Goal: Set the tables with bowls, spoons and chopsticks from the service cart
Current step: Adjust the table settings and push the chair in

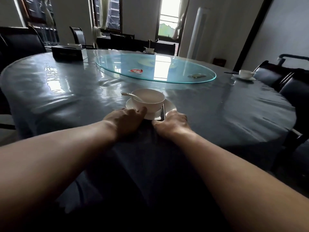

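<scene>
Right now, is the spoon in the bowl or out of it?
In. The spoon lies inside the white bowl, its handle leaning out over the left rim.

Dim and backlit: daylight enters through the windows point(168, 19) beyond the table's far edge, the right one blown out white, laying streaky glare on the glossy table cover point(50, 81) near the left edge and a bright patch on the glass turntable point(155, 67). The near edge and the forearms point(50, 156) sink into heavy shadow. Wide-angle distortion bows the table's rim and tilts the standing air conditioner point(199, 30); the white bowl point(148, 99) is sharp, the far chairs point(78, 36) soft.
</scene>
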`<state>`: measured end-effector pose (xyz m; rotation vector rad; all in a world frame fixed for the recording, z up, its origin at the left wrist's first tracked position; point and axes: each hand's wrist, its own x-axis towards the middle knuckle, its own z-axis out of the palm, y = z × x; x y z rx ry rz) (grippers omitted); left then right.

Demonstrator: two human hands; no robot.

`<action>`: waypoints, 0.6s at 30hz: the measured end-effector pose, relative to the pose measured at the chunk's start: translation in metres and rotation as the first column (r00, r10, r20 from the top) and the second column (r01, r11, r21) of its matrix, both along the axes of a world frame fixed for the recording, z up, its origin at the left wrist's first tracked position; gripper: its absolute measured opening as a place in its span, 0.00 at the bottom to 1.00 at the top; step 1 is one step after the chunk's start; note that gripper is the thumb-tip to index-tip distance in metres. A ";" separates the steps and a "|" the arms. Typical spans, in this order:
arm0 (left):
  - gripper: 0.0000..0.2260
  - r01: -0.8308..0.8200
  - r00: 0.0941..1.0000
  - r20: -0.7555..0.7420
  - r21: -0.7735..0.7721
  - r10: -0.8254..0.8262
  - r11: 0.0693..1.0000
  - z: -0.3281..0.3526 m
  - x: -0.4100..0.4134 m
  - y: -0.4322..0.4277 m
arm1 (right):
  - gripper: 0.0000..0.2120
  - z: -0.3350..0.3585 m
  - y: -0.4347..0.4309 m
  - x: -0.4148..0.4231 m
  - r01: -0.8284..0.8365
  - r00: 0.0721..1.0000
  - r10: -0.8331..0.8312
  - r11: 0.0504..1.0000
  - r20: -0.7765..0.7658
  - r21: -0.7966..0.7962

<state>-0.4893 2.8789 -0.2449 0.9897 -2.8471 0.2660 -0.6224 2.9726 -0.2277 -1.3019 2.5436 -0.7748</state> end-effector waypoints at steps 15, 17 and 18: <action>0.05 -0.064 0.858 -0.477 0.264 0.188 0.962 0.001 0.017 -0.007 | 0.28 0.015 0.000 -0.011 -0.044 0.942 0.028 0.998 0.333 0.039; 0.08 -0.136 0.665 -0.635 0.415 0.393 0.900 0.011 0.017 -0.011 | 0.28 0.016 0.001 -0.010 -0.041 0.940 0.023 0.998 0.341 0.046; 0.12 -0.146 0.537 -0.667 0.530 0.517 0.835 0.018 0.016 -0.014 | 0.27 0.016 0.003 -0.009 -0.042 0.940 0.022 0.998 0.341 0.053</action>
